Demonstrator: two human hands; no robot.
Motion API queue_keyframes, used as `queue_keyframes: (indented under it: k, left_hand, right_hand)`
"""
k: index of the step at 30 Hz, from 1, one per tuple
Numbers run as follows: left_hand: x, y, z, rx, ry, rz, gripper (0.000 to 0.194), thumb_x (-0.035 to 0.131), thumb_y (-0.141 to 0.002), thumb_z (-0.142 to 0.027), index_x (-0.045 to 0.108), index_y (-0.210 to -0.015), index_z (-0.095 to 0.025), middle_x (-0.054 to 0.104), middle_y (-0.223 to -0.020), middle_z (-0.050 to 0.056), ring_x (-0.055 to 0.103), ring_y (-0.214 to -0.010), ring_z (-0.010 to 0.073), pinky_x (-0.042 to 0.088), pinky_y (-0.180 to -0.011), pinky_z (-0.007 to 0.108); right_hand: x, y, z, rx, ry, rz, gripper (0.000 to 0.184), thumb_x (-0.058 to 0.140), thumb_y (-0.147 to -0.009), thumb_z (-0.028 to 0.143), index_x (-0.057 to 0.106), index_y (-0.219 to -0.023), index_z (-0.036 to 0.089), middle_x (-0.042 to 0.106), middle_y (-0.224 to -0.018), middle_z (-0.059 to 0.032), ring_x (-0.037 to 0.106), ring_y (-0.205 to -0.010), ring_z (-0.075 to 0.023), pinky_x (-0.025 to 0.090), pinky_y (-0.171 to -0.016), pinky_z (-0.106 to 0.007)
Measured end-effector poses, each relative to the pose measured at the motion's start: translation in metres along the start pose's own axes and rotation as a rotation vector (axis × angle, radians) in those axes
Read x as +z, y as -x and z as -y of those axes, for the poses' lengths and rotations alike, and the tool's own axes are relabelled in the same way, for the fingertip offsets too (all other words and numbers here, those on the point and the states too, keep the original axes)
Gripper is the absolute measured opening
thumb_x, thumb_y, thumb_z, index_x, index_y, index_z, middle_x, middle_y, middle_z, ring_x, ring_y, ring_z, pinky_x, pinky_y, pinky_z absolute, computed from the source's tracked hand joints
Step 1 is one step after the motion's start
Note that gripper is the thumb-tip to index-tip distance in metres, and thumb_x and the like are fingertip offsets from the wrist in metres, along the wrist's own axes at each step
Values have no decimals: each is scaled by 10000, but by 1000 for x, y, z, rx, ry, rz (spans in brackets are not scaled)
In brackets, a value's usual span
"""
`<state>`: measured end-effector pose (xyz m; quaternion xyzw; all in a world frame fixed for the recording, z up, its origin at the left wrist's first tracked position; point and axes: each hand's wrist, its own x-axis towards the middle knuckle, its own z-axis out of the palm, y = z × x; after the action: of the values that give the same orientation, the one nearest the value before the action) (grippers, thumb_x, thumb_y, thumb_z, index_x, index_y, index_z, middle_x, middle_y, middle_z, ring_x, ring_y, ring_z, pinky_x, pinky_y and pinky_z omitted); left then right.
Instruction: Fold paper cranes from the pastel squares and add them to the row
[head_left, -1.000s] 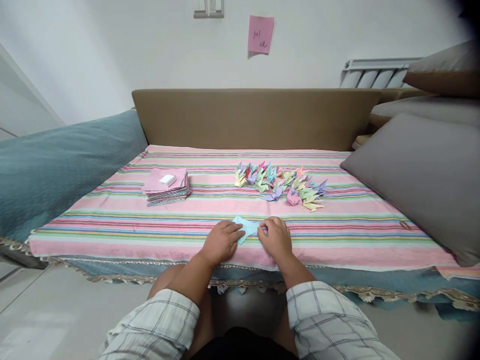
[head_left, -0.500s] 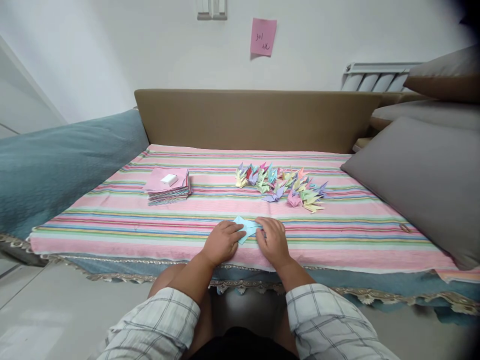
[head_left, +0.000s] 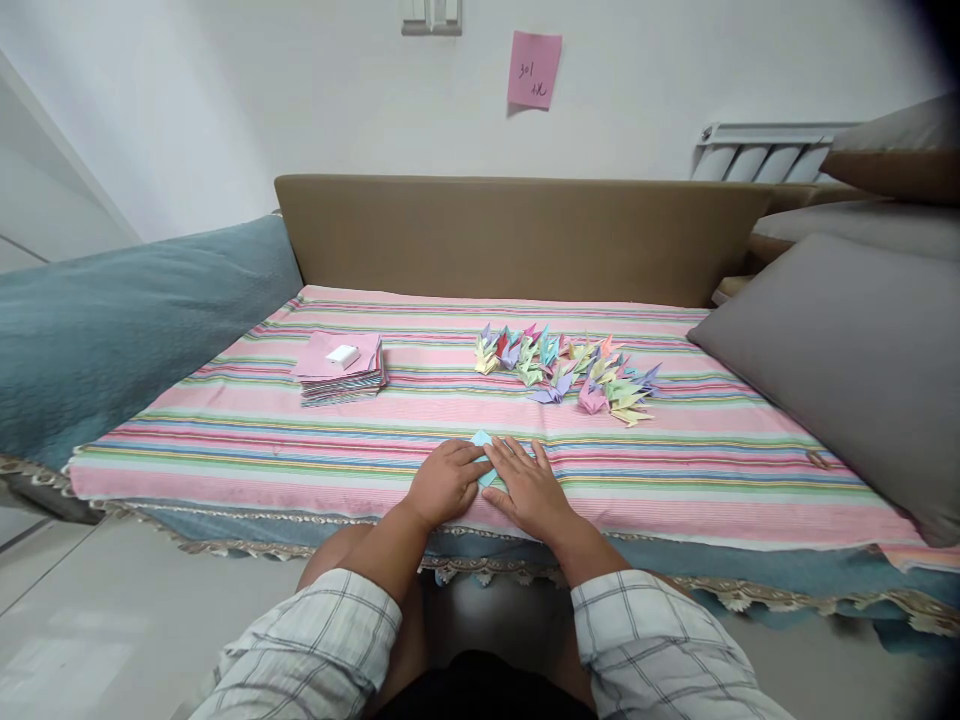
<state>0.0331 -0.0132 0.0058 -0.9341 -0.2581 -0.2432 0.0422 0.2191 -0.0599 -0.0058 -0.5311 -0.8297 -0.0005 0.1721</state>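
A small light-blue folded paper (head_left: 481, 437) lies on the striped cloth near the seat's front edge, mostly covered by my hands. My left hand (head_left: 446, 482) holds down its left side, fingers bent and pressed onto it. Flat across the paper's right side lies my right hand (head_left: 531, 492), its fingers stretched out and somewhat apart, the tips close to my left fingers. Beyond my hands sits a cluster of folded paper cranes (head_left: 562, 375) in several pastel colours.
To the left, a stack of paper squares (head_left: 341, 385) carries a small white block (head_left: 343, 356). A grey cushion (head_left: 840, 350) leans at the right, near a small brown item (head_left: 817, 459) on the striped cloth (head_left: 225, 470). A brown backrest (head_left: 510, 240) runs behind.
My right hand has moved left from the paper's right tip and flattened over it, covering more of the blue paper. My left hand stays in place. The view has shifted slightly.
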Motion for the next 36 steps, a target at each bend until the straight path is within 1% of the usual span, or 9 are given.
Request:
queue_keyframes:
  k: [7,13,16,19,23,25,28,32,36]
  left_hand:
    - [-3,4,2,-84,-26,-89,312,522,-692,-121,710,-927,-206,691,-1044,40,591,-957,218,491,-886,391]
    - [-11,9,7,-158,-27,-115,274,527,-675,-112,713,-862,-185,716,-966,55,632,-881,208,509,-844,391]
    - [-14,11,8,-168,-13,-120,269,520,-689,-112,705,-870,-185,717,-949,59,634,-882,204,508,-833,383]
    - [-18,11,8,-165,22,-96,270,544,-728,-178,680,-961,-190,703,-988,68,622,-914,207,498,-845,389]
    - [-18,11,7,-160,62,-59,468,582,-712,-212,577,-1179,-195,626,-1189,79,566,-1050,222,452,-933,412]
    - [-16,11,7,-168,66,-52,512,587,-698,-183,556,-1209,-200,618,-1206,69,546,-1076,226,434,-956,417]
    - [-12,10,8,-183,62,-54,411,605,-738,-202,593,-1149,-193,672,-1095,66,569,-1017,220,443,-928,404]
    - [-9,9,10,-159,40,-72,289,576,-830,-319,620,-1085,-189,693,-998,84,600,-951,212,458,-871,396]
    - [-7,7,10,-129,5,-99,240,476,-894,-274,634,-1052,-189,690,-1000,83,604,-940,197,457,-857,379]
  right_hand:
    - [1,-1,-2,4,-16,34,623,305,-901,587,329,-1411,228,301,-1479,-67,231,-1375,-252,132,-1101,-528]
    - [3,-2,-2,-6,-26,1,586,413,-888,522,360,-1392,228,337,-1462,-77,253,-1367,-249,148,-1096,-536]
    - [2,-2,-1,1,-48,-18,600,445,-874,515,365,-1386,212,357,-1451,-85,268,-1360,-249,156,-1096,-529]
    - [2,-1,-1,12,-63,-35,587,488,-852,507,416,-1350,205,395,-1430,-91,288,-1350,-250,182,-1094,-511]
    - [2,-1,-1,20,-70,-50,531,495,-846,510,481,-1294,225,407,-1424,-71,299,-1341,-252,183,-1093,-501]
    - [1,-1,-1,22,-76,-59,530,501,-842,511,487,-1287,225,408,-1424,-67,303,-1336,-254,182,-1094,-496]
    - [1,-1,0,22,-87,-71,531,515,-834,502,494,-1282,216,413,-1420,-70,312,-1330,-260,192,-1091,-493]
    - [1,0,-1,15,-103,-89,544,533,-825,491,487,-1288,210,410,-1422,-79,331,-1319,-260,209,-1086,-490]
    - [4,-1,-2,14,-121,-133,522,537,-829,468,493,-1282,212,461,-1382,-84,366,-1296,-254,236,-1075,-481]
